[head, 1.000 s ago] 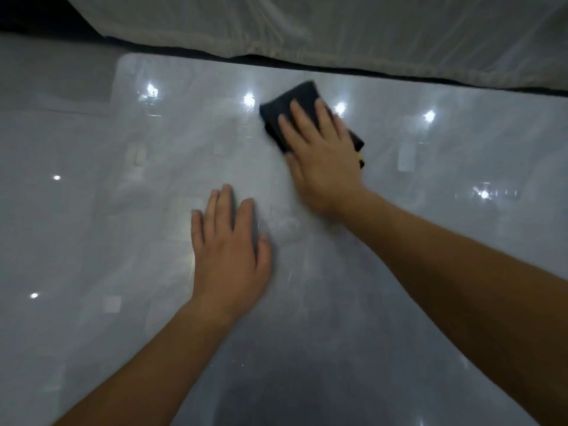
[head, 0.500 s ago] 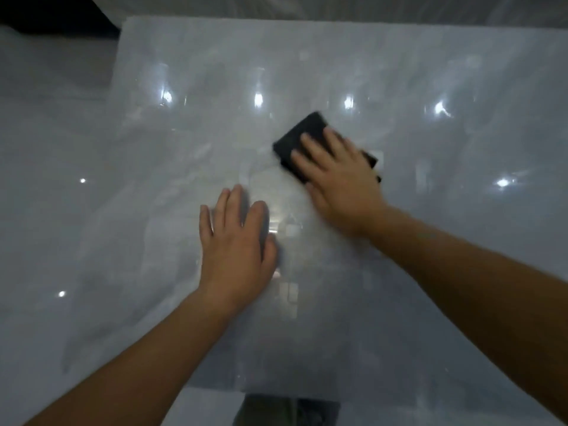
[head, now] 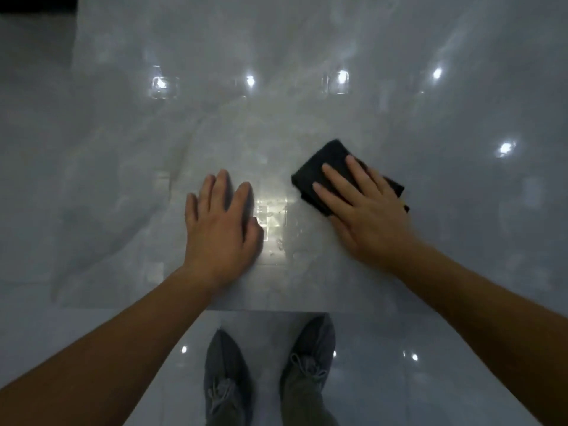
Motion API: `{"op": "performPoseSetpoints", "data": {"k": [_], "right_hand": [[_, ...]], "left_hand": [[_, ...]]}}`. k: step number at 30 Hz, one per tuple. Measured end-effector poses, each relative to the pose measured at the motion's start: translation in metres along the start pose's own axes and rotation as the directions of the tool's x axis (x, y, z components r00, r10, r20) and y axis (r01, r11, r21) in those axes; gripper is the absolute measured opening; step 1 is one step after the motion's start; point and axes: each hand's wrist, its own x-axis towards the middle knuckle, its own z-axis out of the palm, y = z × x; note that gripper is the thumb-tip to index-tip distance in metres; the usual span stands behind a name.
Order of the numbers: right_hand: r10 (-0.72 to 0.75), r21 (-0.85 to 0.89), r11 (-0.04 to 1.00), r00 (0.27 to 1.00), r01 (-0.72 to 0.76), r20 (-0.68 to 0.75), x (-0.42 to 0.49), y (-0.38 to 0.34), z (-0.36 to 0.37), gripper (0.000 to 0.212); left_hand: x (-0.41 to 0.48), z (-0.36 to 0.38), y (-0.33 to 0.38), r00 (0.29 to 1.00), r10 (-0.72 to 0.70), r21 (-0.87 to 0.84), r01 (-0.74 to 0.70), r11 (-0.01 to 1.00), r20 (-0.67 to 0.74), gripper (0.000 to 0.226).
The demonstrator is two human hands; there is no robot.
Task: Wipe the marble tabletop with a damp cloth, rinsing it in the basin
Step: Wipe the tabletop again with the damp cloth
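Observation:
A glossy pale marble tabletop (head: 307, 112) fills most of the view, with ceiling lights mirrored in it. A folded dark cloth (head: 319, 170) lies flat on it, right of centre. My right hand (head: 365, 207) presses down on the cloth with straight, spread fingers; the cloth's right end shows past my knuckles. My left hand (head: 221, 229) rests flat on the bare marble to the left of the cloth, fingers straight. A wet, shiny patch (head: 273, 219) lies between the two hands. No basin is in view.
The table's near edge (head: 264, 310) runs just below my wrists and its left edge (head: 73, 149) runs up the left side. Below are a shiny tiled floor (head: 399, 364) and my two grey shoes (head: 227, 385).
My right hand has slid the cloth toward the near edge and to the right. The view has tilted down, so the near edge and my shoes now show. My left hand stays flat.

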Motion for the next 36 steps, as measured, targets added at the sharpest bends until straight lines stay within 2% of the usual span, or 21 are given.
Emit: {"op": "performPoseSetpoints", "data": {"k": [1, 3, 4, 6, 8, 9, 10, 12, 14, 15, 19, 22, 24, 25, 26, 28, 29, 31, 33, 34, 36], "right_hand": [[-0.023, -0.014, 1.0, 1.0, 0.023, 0.004, -0.022, 0.002, 0.002, 0.053], [0.168, -0.013, 0.986, 0.985, -0.169, -0.032, -0.058, 0.023, -0.002, 0.054], [0.327, 0.003, 0.945, 0.944, -0.327, -0.043, -0.073, 0.034, -0.007, 0.056], [0.596, 0.043, 0.803, 0.801, -0.595, -0.053, -0.09, 0.038, -0.014, 0.059], [0.712, 0.052, 0.701, 0.695, -0.711, -0.098, -0.08, 0.0, -0.01, 0.06], [0.695, 0.043, 0.717, 0.709, -0.696, -0.117, -0.066, -0.028, -0.005, 0.06], [0.623, 0.049, 0.782, 0.773, -0.622, -0.122, -0.05, -0.056, 0.001, 0.06], [0.328, 0.036, 0.945, 0.943, -0.326, -0.064, -0.014, -0.094, 0.012, 0.058], [0.103, 0.005, 0.995, 0.995, -0.103, -0.018, 0.029, -0.094, 0.01, 0.056], [0.103, 0.008, 0.995, 0.994, -0.103, -0.031, 0.051, -0.084, 0.008, 0.056], [0.327, 0.036, 0.945, 0.942, -0.325, -0.073, 0.103, -0.085, 0.01, 0.057], [0.111, 0.016, 0.994, 0.993, -0.11, -0.03, 0.05, -0.132, 0.022, 0.055], [0.017, 0.008, 1.0, 0.999, -0.017, 0.034, 0.007, -0.13, 0.024, 0.053], [0.042, 0.019, 0.999, 0.999, -0.043, 0.029, 0.0, -0.122, 0.024, 0.053], [0.152, 0.05, 0.987, 0.988, -0.151, -0.008, 0.004, -0.117, 0.023, 0.052], [0.421, 0.119, 0.904, 0.904, -0.411, -0.07, 0.026, -0.134, 0.022, 0.054], [0.464, 0.108, 0.884, 0.882, -0.455, -0.086, 0.035, -0.156, 0.026, 0.055], [0.314, 0.08, 0.948, 0.944, -0.307, -0.099, 0.035, -0.208, 0.037, 0.058], [0.12, 0.096, 0.988, 0.993, -0.118, -0.02, 0.006, -0.238, 0.043, 0.056], [0.086, 0.09, 0.992, 0.996, -0.085, -0.007, -0.012, -0.235, 0.042, 0.055], [0.142, 0.05, 0.989, 0.99, -0.141, -0.013, -0.039, -0.197, 0.033, 0.055]], "left_hand": [[0.0, 0.001, -0.001, 1.0, 0.003, 0.0, -0.003, 1.0, -0.01, 0.062], [0.0, 0.003, -0.003, 1.0, 0.01, -0.018, -0.011, 1.0, -0.02, 0.062], [0.0, 0.004, -0.004, 0.999, 0.021, -0.039, -0.022, 0.999, -0.028, 0.061], [-0.004, 0.004, -0.008, 0.998, 0.042, -0.087, -0.047, 0.995, -0.057, 0.058], [-0.012, 0.005, -0.013, 0.995, 0.049, -0.09, -0.056, 0.994, -0.087, 0.054], [-0.017, 0.006, -0.018, 0.995, 0.047, -0.082, -0.054, 0.995, -0.092, 0.053], [-0.023, 0.006, -0.023, 0.995, 0.044, -0.072, -0.051, 0.996, -0.084, 0.052], [-0.033, 0.008, -0.036, 0.997, 0.053, -0.032, -0.055, 0.998, -0.052, 0.054], [-0.039, 0.01, -0.052, 0.996, 0.085, 0.019, -0.085, 0.996, -0.028, 0.059], [-0.041, 0.011, -0.059, 0.995, 0.096, 0.024, -0.096, 0.995, -0.021, 0.061], [-0.042, 0.011, -0.071, 0.995, 0.082, -0.054, -0.085, 0.995, -0.06, 0.059], [-0.045, 0.005, -0.075, 0.989, 0.083, -0.144, -0.1, 0.984, -0.121, 0.053], [-0.051, 0.002, -0.083, 0.983, 0.112, -0.165, -0.136, 0.977, -0.146, 0.05], [-0.055, 0.001, -0.086, 0.982, 0.124, -0.171, -0.147, 0.974, -0.143, 0.049], [-0.06, 0.002, -0.089, 0.982, 0.133, -0.171, -0.155, 0.973, -0.135, 0.05], [-0.069, 0.004, -0.093, 0.981, 0.148, -0.169, -0.168, 0.971, -0.129, 0.054], [-0.073, 0.005, -0.094, 0.98, 0.15, -0.179, -0.172, 0.969, -0.129, 0.057], [-0.078, 0.007, -0.095, 0.982, 0.133, -0.216, -0.16, 0.963, -0.132, 0.062], [-0.081, 0.009, -0.096, 0.985, 0.117, -0.234, -0.144, 0.962, -0.123, 0.063], [-0.083, 0.01, -0.095, 0.987, 0.113, -0.224, -0.137, 0.965, -0.117, 0.063], [-0.083, 0.011, -0.089, 0.986, 0.119, -0.173, -0.138, 0.975, -0.116, 0.062]]}}
